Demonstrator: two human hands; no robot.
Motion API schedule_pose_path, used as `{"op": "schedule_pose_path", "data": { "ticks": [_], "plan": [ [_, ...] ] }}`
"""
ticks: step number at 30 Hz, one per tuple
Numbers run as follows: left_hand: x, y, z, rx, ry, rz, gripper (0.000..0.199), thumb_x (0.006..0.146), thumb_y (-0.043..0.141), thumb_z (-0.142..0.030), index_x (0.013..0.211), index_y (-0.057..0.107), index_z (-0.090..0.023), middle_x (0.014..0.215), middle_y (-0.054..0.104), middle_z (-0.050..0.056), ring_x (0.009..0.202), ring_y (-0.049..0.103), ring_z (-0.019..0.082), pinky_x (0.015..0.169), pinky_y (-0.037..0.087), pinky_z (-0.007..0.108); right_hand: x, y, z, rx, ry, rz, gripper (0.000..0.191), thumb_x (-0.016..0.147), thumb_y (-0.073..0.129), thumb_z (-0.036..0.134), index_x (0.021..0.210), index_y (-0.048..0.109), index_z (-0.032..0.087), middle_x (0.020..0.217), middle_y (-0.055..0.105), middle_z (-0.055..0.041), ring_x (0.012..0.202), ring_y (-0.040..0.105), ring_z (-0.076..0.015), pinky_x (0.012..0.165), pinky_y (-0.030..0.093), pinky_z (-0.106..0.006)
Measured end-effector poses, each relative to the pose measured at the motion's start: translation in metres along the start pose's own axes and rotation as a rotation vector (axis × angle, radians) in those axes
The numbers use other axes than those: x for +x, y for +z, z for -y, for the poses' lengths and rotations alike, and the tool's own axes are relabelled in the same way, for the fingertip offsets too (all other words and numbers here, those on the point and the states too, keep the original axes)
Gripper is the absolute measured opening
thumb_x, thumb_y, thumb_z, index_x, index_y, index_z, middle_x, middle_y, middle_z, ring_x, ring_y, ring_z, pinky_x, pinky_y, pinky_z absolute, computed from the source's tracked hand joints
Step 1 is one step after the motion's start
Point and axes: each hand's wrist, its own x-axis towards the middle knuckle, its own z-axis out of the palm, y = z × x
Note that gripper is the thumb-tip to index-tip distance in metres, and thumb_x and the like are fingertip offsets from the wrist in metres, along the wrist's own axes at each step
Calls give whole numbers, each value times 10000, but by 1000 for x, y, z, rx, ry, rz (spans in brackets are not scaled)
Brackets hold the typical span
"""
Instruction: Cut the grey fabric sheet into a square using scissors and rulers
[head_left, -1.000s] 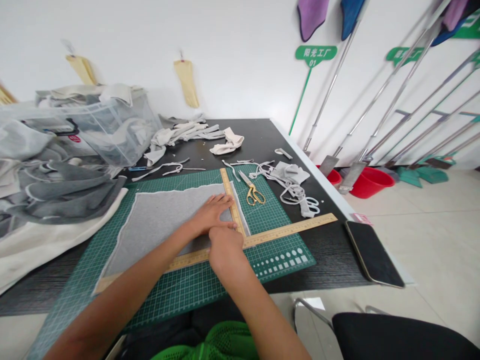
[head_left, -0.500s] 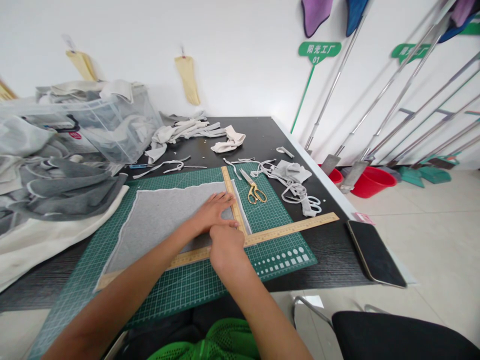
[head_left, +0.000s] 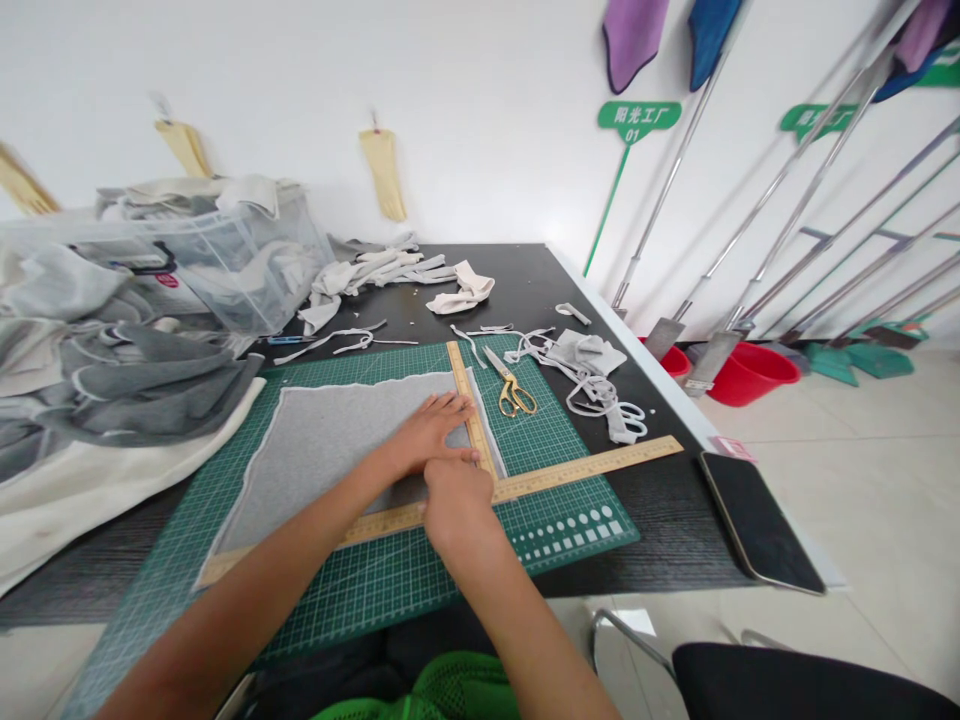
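Observation:
A grey cloth (head_left: 322, 430) with pale frayed edges lies flat on a green cutting mat (head_left: 360, 590). One wooden ruler (head_left: 592, 467) runs along its near edge; a shorter wooden ruler (head_left: 458, 365) crosses the cloth near its right edge and meets the long one. My left hand (head_left: 435, 432) rests spread on the cloth, its fingertips on the shorter ruler. Beside it, my right hand (head_left: 459, 492) is closed over the corner where the rulers meet; anything inside its fingers is hidden. Gold-handled scissors (head_left: 510, 385) lie on the mat to the right.
Fabric scraps (head_left: 585, 355) and white-handled scissors (head_left: 631, 418) lie right of the mat. A phone (head_left: 761, 520) sits at the table's right corner. Grey and white cloths (head_left: 150, 380) and a clear plastic bin (head_left: 255, 280) fill the left side. A black chair (head_left: 810, 685) stands at the lower right.
The whole view has shifted slightly, so the scene appears a little lower and further right. Both hands keep the same places on the cloth and rulers.

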Motion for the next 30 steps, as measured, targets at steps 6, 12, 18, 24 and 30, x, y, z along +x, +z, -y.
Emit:
{"op": "schedule_pose_path", "data": {
  "ticks": [6,12,18,24,30],
  "plan": [
    [-1,-1,0,-27,0,-17,832,918,540,-729,1563,428,-215,1651,347,131,1560,257,350,1278,172,581,-1,-1,-1,-17,-17,-5,305,878,702,174,1180,745,163,1207,771,-183,1120,738,-308,855,561,-379],
    [1,2,-1,-39,-6,-50,744,937,561,-676,1523,490,-224,1639,371,134,1546,290,357,1268,200,595,-7,-6,-2,-8,-44,-10,232,893,685,149,1111,762,161,1171,785,-156,1119,733,-298,868,537,-362],
    [2,7,-4,-9,-37,-73,621,990,522,-591,1500,510,-237,1638,380,119,1541,308,337,1262,217,591,-18,-10,-15,44,-153,-42,172,917,687,238,1063,745,167,1144,778,-127,1084,721,-262,850,482,-322],
    [1,4,-8,-14,-36,-74,626,981,541,-580,1505,494,-240,1640,380,109,1544,300,329,1262,211,580,-22,-12,-28,157,-314,-26,323,899,731,390,1157,674,204,1096,752,-62,982,681,-227,749,415,-289],
    [-9,-5,-15,-44,25,-141,605,1004,487,-588,1491,495,-230,1615,417,96,1528,317,314,1259,213,544,-23,-11,4,581,-617,56,411,855,785,421,1160,577,239,903,557,48,783,514,-145,675,370,-242]
  ]
}}
